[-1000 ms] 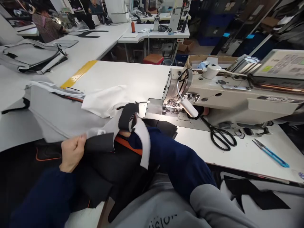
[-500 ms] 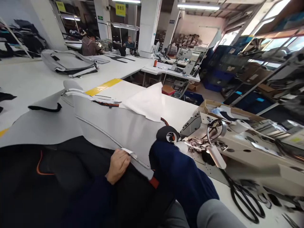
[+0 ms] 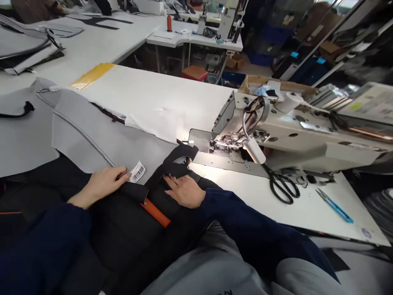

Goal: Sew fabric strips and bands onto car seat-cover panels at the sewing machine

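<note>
A large sewn piece of grey and black fabric lies across the table and my lap, its grey panel [image 3: 92, 131] crossed by a piped seam. My left hand [image 3: 106, 184] is closed on the seam edge, thumb and fingers together beside a white barcode label [image 3: 137, 171]. My right hand [image 3: 186, 191] rests on the black part, fingers bent at a curled black fabric strip [image 3: 166, 167] and partly hidden by it. Between the hands shows an orange strip [image 3: 156, 212]. The sewing machine [image 3: 230, 141], its lamp lit, stands just beyond my right hand.
Black-handled scissors [image 3: 282, 186] and blue thread snips [image 3: 336, 207] lie on the table at right. A cardboard box [image 3: 245, 84] stands behind the machine. Yellow tape [image 3: 93, 76] marks the table at left. Farther off is another sewing table [image 3: 196, 39] with an orange thread cone [image 3: 169, 23].
The view has tipped down and turned right. My right hand, hidden before, now shows on the black fabric. The raised white flap has dropped, and the label's barcode faces up.
</note>
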`<state>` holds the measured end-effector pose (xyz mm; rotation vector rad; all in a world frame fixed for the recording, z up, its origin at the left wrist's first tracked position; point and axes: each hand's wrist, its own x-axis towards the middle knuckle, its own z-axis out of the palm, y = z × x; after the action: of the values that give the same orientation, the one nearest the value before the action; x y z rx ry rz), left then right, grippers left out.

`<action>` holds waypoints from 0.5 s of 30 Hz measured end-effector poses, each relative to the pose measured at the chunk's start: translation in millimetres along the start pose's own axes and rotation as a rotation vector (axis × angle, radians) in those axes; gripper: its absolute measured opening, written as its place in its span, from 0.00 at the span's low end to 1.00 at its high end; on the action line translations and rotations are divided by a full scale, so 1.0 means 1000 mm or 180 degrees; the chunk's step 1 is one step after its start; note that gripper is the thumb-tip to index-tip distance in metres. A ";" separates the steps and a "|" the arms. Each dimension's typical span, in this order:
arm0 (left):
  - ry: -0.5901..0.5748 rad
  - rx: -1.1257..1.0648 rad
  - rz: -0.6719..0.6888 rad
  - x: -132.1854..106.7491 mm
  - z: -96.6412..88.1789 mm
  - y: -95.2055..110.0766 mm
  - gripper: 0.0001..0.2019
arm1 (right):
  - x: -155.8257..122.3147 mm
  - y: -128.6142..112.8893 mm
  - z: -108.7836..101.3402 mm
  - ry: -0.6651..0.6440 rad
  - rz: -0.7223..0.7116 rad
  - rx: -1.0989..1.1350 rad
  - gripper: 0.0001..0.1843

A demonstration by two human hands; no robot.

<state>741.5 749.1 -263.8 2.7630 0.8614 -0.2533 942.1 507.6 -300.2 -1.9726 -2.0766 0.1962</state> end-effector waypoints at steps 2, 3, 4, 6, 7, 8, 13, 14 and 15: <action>-0.0394 0.0097 0.0237 0.017 -0.024 0.019 0.22 | -0.007 0.004 0.012 0.0285 -0.0026 0.0082 0.28; -0.0347 0.0088 0.0481 0.028 -0.033 0.033 0.22 | -0.008 0.005 0.016 0.0396 -0.0015 0.0086 0.28; -0.0198 0.0033 0.0761 0.041 -0.039 0.049 0.23 | -0.007 0.005 0.019 0.0474 -0.0012 0.0084 0.28; 0.0024 -0.0215 0.1174 0.068 -0.040 0.085 0.27 | -0.005 0.005 0.022 0.0539 -0.0022 0.0085 0.28; 0.0014 -0.0394 0.1212 0.081 -0.036 0.102 0.29 | -0.004 0.006 0.022 0.0555 -0.0029 0.0089 0.29; -0.0027 -0.0629 0.1131 0.093 -0.030 0.119 0.32 | -0.004 0.006 0.022 0.0571 -0.0039 0.0097 0.29; -0.0574 -0.2390 0.0298 0.108 -0.011 0.162 0.44 | -0.018 0.013 0.020 0.0697 -0.0209 0.0321 0.23; -0.0722 -0.2520 0.0391 0.099 -0.013 0.162 0.45 | -0.024 0.016 0.019 0.0746 -0.0235 0.0390 0.21; -0.0820 -0.2462 0.0587 0.087 -0.016 0.160 0.45 | -0.030 0.020 0.018 0.0782 -0.0245 0.0451 0.19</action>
<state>905.8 672.3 -240.9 2.0117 0.4876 -0.1834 956.9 481.0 -326.3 -1.7361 -1.9217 0.0781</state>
